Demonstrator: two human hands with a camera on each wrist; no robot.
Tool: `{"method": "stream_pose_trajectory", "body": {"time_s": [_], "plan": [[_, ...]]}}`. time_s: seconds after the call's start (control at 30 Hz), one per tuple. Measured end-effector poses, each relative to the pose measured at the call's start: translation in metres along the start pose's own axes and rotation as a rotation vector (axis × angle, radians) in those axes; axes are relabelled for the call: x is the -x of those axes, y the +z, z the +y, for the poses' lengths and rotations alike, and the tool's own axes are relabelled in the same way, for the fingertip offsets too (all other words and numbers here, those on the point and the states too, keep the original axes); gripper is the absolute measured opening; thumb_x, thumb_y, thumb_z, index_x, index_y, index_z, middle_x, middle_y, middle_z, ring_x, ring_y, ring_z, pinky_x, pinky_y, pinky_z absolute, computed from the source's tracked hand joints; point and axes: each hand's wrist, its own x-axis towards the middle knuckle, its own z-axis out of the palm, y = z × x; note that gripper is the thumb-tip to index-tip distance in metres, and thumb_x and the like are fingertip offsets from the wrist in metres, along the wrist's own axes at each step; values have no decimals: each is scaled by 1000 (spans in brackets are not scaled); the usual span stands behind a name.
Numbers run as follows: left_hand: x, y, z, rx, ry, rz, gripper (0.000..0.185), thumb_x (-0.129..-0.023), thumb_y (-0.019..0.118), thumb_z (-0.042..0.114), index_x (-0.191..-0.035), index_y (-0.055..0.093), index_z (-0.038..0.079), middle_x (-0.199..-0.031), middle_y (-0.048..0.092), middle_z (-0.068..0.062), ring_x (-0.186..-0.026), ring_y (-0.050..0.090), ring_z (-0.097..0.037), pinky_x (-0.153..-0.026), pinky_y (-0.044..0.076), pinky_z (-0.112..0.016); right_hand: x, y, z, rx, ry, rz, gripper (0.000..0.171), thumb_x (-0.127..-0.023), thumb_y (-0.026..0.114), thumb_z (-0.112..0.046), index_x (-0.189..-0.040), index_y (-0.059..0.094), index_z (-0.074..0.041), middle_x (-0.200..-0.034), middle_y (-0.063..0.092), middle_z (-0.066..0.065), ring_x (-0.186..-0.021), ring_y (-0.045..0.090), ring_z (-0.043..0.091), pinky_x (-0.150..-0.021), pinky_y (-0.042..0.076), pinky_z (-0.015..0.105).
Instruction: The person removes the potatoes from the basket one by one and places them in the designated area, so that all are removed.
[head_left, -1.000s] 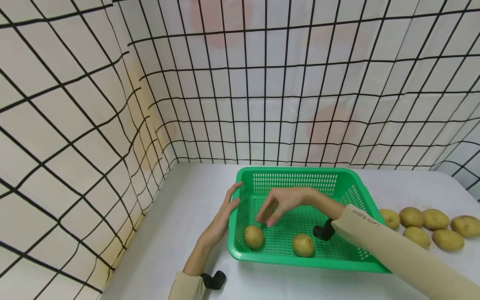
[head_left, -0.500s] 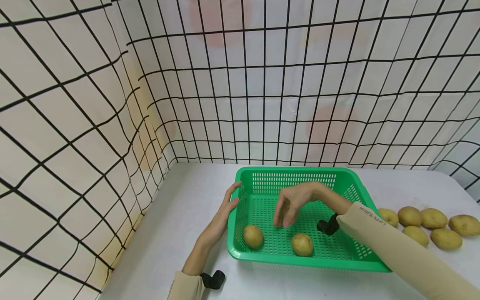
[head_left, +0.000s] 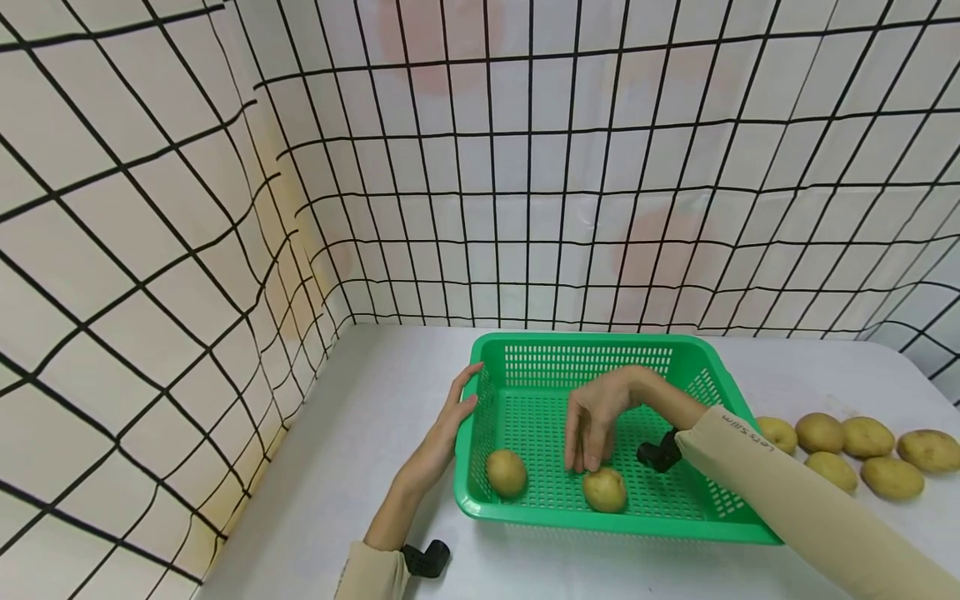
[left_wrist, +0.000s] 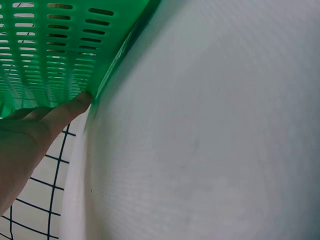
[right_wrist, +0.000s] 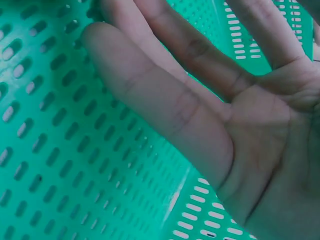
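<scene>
right hand (head_left: 592, 417) fingers down over potato (head_left: 604, 489), left hand (head_left: 442, 433) flat against basket (head_left: 525, 350)

One green basket (head_left: 678, 351), seven potatoes (head_left: 507, 472) (two inside it), two hands (head_left: 596, 412).

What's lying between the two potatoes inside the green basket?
Only bare perforated floor of the green plastic basket lies between the left potato and the right potato, in the head view.

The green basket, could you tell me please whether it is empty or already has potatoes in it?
Not empty: two potatoes lie on the floor of the basket, near its front wall.
</scene>
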Motion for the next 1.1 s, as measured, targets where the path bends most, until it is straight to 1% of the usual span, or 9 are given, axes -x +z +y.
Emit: {"method": "stream_pose_trajectory", "body": {"time_s": [0.17, 0.37, 0.43, 0.57, 0.67, 0.83, 0.97, 1.1], "plan": [[0, 0, 0, -3, 1, 3, 49, -111, 30, 46, -159, 19, 46, -171, 13, 3, -150, 29, -32, -116, 36, -60, 0, 0, 2, 4, -5, -40, 32, -89, 81, -8, -120, 78, -11, -115, 78, 11, -98, 76, 10, -86, 62, 32], [0, 0, 0, -9, 1, 4, 49, -111, 30, 45, -159, 19, 45, -171, 13, 2, -149, 30, -33, -115, 36, -60, 1, 0, 4, 30, -8, -89, 33, -89, 79, -4, -121, 78, -13, -114, 77, 17, -93, 77, 8, -85, 62, 32], [-1, 0, 0, -9, 0, 3, 49, -111, 30, 45, -159, 19, 45, -171, 13, 2, -149, 30, -32, -115, 36, -60, 1, 0, 5, 38, -4, -99, 34, -89, 79, -3, -121, 78, -14, -114, 76, 18, -94, 77, 9, -86, 62, 32], [0, 0, 0, -11, -1, 4, 49, -111, 30, 45, -159, 19, 45, -171, 14, 2, -148, 30, -33, -115, 36, -59, 0, 1, 5, 41, -19, -120, 35, -88, 79, 0, -121, 78, -10, -120, 75, 15, -106, 75, 14, -86, 62, 30], [0, 0, 0, -14, -1, 7, 49, -111, 30, 46, -159, 19, 46, -171, 14, 3, -148, 31, -32, -115, 37, -59, -2, 1, 5, 38, -44, -155, 37, -87, 79, 2, -123, 76, -6, -125, 73, 16, -111, 74, 15, -90, 61, 30], [0, 0, -1, -10, 0, 6, 49, -111, 31, 46, -159, 19, 46, -170, 14, 3, -147, 32, -32, -114, 37, -59, -5, 2, 5, 44, -76, -206, 38, -88, 77, 4, -125, 74, -1, -129, 70, 22, -111, 73, 13, -95, 59, 32], [0, 0, -1, -7, 2, 6, 49, -111, 31, 46, -159, 19, 47, -170, 15, 3, -147, 32, -32, -114, 37, -58, -6, 2, 6, 50, -84, -210, 38, -88, 77, 5, -125, 73, 0, -129, 69, 24, -111, 73, 12, -94, 60, 31], [-1, -1, -2, -7, 1, 6, 49, -111, 31, 46, -158, 20, 47, -170, 15, 4, -147, 32, -32, -114, 37, -58, -6, 2, 7, 54, -85, -209, 37, -88, 77, 4, -125, 73, 0, -129, 70, 23, -109, 73, 12, -92, 60, 29]]}}
